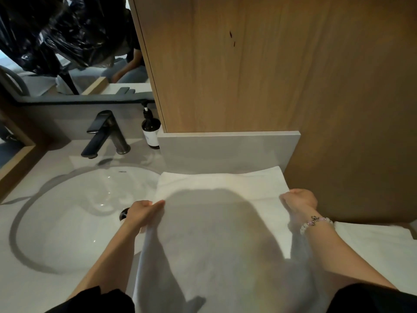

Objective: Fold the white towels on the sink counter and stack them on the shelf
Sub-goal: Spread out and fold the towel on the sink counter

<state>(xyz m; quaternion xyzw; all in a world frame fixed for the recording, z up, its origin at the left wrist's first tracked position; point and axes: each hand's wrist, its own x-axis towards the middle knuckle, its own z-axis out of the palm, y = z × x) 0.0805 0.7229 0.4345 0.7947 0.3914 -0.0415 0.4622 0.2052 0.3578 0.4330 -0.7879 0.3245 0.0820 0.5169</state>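
Observation:
A white towel [216,236] lies spread on the sink counter [67,288] to the right of the basin, its near part hanging toward me and shadowed. My left hand [141,213] pinches the towel's left edge between thumb and fingers. My right hand [300,199], a bead bracelet on its wrist, grips the right edge with curled fingers. Both hands hold the cloth at about the same height, partway up the towel. More white towel cloth [372,240] lies on the counter at the far right. No shelf is in view.
A white oval basin [85,213] with a dark faucet [103,134] sits to the left. A brown pump bottle [151,132] stands by the grey backsplash [225,150]. A wooden panel [282,75] rises behind the towel. A mirror [67,48] is upper left.

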